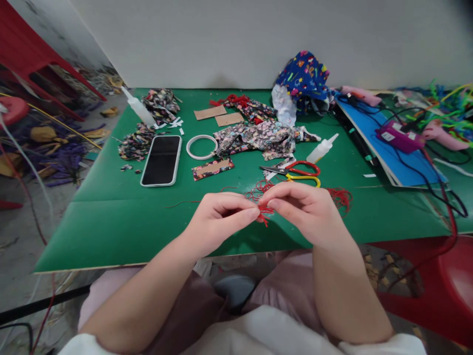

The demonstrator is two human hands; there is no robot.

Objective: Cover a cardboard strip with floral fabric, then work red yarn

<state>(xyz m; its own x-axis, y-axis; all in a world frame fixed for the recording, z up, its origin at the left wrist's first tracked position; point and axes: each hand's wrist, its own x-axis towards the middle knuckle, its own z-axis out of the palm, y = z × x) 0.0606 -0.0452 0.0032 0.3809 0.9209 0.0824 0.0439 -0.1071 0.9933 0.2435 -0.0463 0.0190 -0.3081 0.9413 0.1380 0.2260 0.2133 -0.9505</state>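
Near the front edge of the green table (155, 222), my left hand (223, 214) and my right hand (305, 207) meet fingertip to fingertip. Both are closed in a pinch on a small bundle of red cord (265, 211), whose ends poke out below the fingers. Loose loops of red cord (263, 187) lie just behind the hands. More tangled red cord (340, 199) rests beside my right wrist. Beyond my right hand are scissors (295, 170) with red and yellow handles. My fingers hide part of the bundle.
On the left lie a phone (161, 162) and a white ring (202, 147). Floral fabric (256, 138) and brown card pieces (210, 113) are farther back. Glue bottles (322, 148) stand or lean nearby. A blue board (391, 143) with cables and a purple box (399, 136) occupies the right.
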